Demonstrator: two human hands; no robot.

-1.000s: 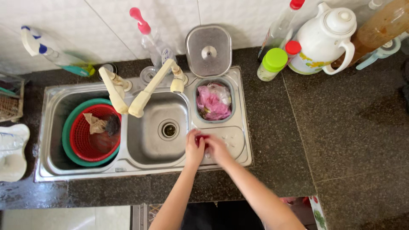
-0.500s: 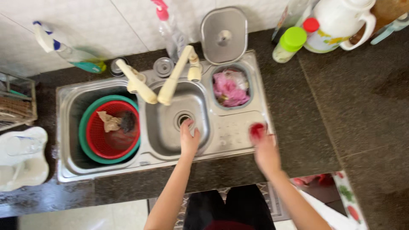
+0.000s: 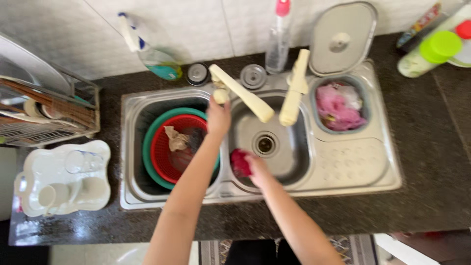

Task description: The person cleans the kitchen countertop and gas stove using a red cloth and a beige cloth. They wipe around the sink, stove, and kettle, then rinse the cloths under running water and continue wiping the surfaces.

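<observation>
My left hand (image 3: 218, 117) reaches to the cream tap handle (image 3: 220, 94) at the back of the steel sink (image 3: 343, 169) and touches it. The cream spout (image 3: 243, 93) points over the middle basin (image 3: 284, 147). My right hand (image 3: 252, 164) holds a dark red round thing (image 3: 239, 162) low at the middle basin's front left, near the drain (image 3: 265, 144). A second cream spout (image 3: 293, 91) hangs beside the first.
A red colander in a green bowl (image 3: 156, 142) sits in the left basin. Pink waste fills the small right bin (image 3: 338, 105), its lid (image 3: 342, 39) propped behind. Spray bottles (image 3: 147, 51), a dish rack (image 3: 44, 110), a white tray with cups (image 3: 61, 179) and a green-capped bottle (image 3: 427, 54) stand around.
My right hand carried the red thing from the drainboard left into the middle basin. My left hand rose from the drain to the tap handle. The view shifted right.
</observation>
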